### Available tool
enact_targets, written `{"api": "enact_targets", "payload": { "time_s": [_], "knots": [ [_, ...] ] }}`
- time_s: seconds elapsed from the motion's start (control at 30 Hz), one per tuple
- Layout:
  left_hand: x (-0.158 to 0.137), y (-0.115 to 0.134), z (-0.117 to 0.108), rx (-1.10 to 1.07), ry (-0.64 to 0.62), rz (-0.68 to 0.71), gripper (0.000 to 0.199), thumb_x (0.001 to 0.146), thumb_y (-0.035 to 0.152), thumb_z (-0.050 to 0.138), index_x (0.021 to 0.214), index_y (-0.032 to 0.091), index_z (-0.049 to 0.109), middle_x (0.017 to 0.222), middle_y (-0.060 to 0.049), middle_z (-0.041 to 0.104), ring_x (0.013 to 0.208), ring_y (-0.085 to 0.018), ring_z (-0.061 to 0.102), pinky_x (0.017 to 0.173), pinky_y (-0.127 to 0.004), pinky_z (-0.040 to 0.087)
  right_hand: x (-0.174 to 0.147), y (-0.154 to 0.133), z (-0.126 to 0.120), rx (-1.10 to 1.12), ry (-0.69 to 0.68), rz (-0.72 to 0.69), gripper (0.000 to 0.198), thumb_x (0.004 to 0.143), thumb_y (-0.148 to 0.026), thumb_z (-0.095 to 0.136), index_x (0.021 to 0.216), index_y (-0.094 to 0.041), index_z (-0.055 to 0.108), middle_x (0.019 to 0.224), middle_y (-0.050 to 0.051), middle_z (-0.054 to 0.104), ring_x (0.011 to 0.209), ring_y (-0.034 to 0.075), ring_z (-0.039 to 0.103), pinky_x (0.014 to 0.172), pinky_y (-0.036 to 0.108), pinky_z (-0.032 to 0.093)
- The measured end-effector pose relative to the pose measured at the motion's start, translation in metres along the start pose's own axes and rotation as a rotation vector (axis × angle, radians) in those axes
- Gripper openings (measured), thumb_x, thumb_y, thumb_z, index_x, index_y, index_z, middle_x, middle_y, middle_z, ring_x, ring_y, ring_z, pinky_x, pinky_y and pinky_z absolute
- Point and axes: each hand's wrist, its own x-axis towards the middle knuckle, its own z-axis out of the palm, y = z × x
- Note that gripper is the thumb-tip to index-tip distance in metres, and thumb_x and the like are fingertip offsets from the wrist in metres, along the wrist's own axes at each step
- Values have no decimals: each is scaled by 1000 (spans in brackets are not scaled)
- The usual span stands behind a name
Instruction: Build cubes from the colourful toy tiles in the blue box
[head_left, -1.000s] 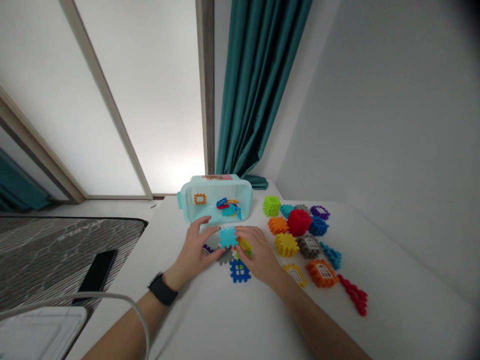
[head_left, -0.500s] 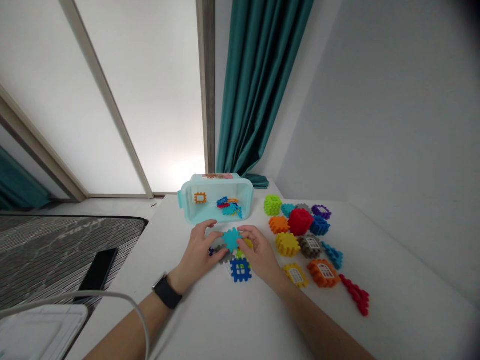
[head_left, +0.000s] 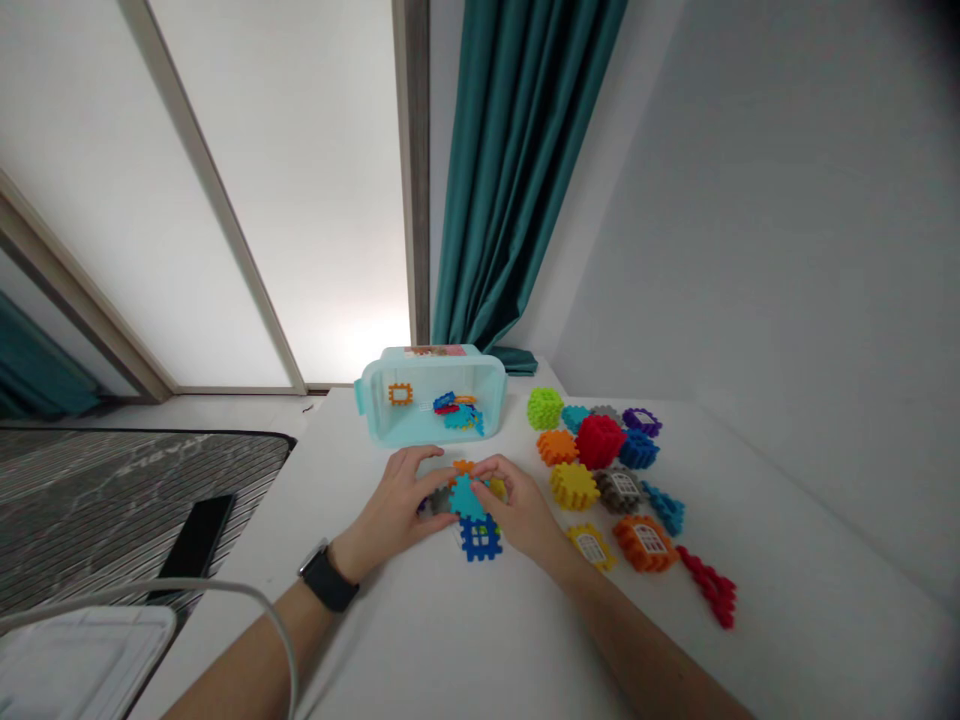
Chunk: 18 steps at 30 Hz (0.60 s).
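A turquoise notched building piece point(head_left: 466, 497) lies between my two hands. My right hand point(head_left: 519, 505) pinches its right side with thumb and forefinger. On its left, my left hand point(head_left: 397, 502) curves round with thumb and forefinger at the piece's edges, the other fingers raised. Just below sits a dark blue window piece point(head_left: 480, 540). An orange piece point(head_left: 463, 467) shows behind the turquoise one, and a grey piece point(head_left: 439, 501) lies under my left fingers. Part of a yellow piece point(head_left: 498, 488) peeks out by my right fingers. How these pieces join is hidden.
Beyond my hands, a pale turquoise bin point(head_left: 361, 398) lies on its side with several pieces inside. Stacked notched pieces, such as a red stack point(head_left: 600, 441) and an orange window stack point(head_left: 645, 544), spread to the right. A white cable point(head_left: 247, 590) crosses the lower left.
The turquoise piece has moved slightly down toward the dark blue window piece, uncovering an orange piece behind it. Both hands stay around it, with small finger shifts.
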Motion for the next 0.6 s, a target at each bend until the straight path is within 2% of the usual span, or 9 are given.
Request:
{"api": "enact_targets", "payload": {
  "time_s": [0.13, 0.27, 0.37, 0.47, 0.6],
  "knots": [
    [-1, -3, 0, -12, 48, -30, 51, 82, 45, 75, 128, 27, 60, 130, -13, 52, 120, -31, 51, 101, -49, 45, 0, -2, -2, -31, -4, -65, 15, 90, -24, 55, 103, -23, 63, 101, 4, 69, 95, 20, 65, 85, 34, 52],
    [-1, -6, 1, -17, 138, -98, 46, 85, 49, 71, 124, 25, 63, 129, -14, 51, 120, -30, 51, 100, -49, 46, -1, -5, -7, -203, 69, -292, 25, 89, -20, 56, 114, -23, 62, 111, 8, 64, 106, 23, 61, 94, 39, 51],
    [-2, -9, 3, -12, 175, -125, 47, 85, 50, 70, 125, 25, 63, 127, -13, 51, 117, -30, 52, 99, -49, 47, -2, -5, -10, -315, 56, -427, 35, 88, -19, 59, 123, -25, 59, 122, 10, 61, 117, 25, 56, 102, 43, 47],
    [-2, -10, 3, -10, 187, -146, 47, 86, 49, 70, 126, 26, 62, 127, -13, 51, 117, -29, 52, 99, -49, 47, -2, -2, -11, -355, 17, -474, 41, 87, -20, 62, 127, -25, 56, 124, 11, 62, 118, 26, 56, 102, 45, 48],
    [-2, -10, 2, -19, 178, -159, 47, 86, 48, 70, 127, 26, 62, 126, -12, 51, 117, -29, 52, 100, -48, 47, -1, 0, -11, -363, 4, -459, 40, 87, -20, 63, 126, -26, 56, 121, 10, 64, 115, 26, 58, 99, 46, 49]
  ]
}}
